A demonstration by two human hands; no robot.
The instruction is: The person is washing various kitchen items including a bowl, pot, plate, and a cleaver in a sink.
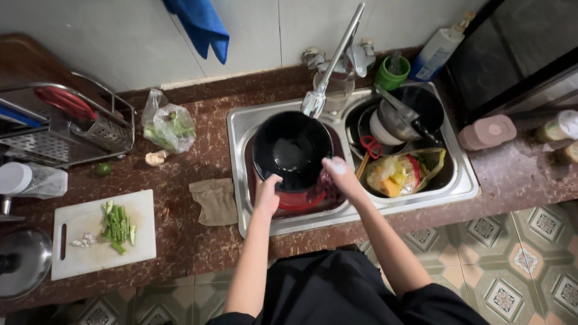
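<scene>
From the head view, I am seeing the steel sink (pixel 241 129) sitting at the centre of the frame, its left basin rim crowding both hands; the brown counter (pixel 198 247) at lower left is offering the open room. The right basin is holding stacked dishes (pixel 400 117) and a plastic bag of scraps (pixel 403 171). The left basin is holding a red tub (pixel 301 201) beneath the black pan (pixel 292 149), which is lying round, dark and wet under the tap (pixel 334 63). My left hand (pixel 267 194) is gripping the pan's near rim with curled fingers; my right hand (pixel 338 171), soapy, is pressing its right edge, fingers clenched on something I cannot tell.
</scene>
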